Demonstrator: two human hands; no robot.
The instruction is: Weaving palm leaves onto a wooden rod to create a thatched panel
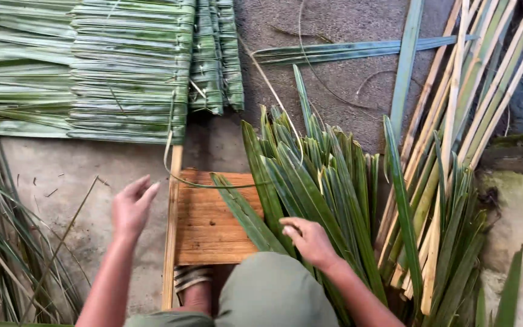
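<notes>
the person sits with a knee (270,290) and sandalled foot (192,277) at the frame's bottom. the right hand (310,241) is closed around one palm leaf (246,212) at the edge of the loose leaf pile (328,181), apparently picking the next leaf for stitching. the left hand (131,206) hovers with fingers spread and nothing in it, beside one thin batten (171,230) and one wooden board (210,224). the likely next move needs the leaf drawn free and folded over the batten. farther off lies one finished thatch panel (128,66), with several bare stems (485,79) to the right.
</notes>
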